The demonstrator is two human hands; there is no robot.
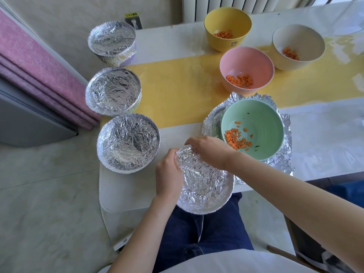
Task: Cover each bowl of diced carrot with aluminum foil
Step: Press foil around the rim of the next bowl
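Note:
A foil-covered bowl [204,184] stands at the table's front edge. My left hand [168,174] grips its left rim, fingers curled over the foil. My right hand [208,149] presses the foil down on its far rim, fingers curled over the edge. Three more foil-covered bowls [128,141] [113,91] [111,41] line the left side. A green bowl [260,123] of diced carrot sits open on a crumpled foil sheet [283,160]. Pink [246,66], yellow [227,20] and white [298,40] bowls of carrot stand uncovered behind.
The white table [325,134] carries a yellow runner [177,91]. A pink cushion stack [39,75] lies left of the table above a grey cabinet. A radiator [236,4] stands behind. My legs in dark trousers [197,233] are under the front edge.

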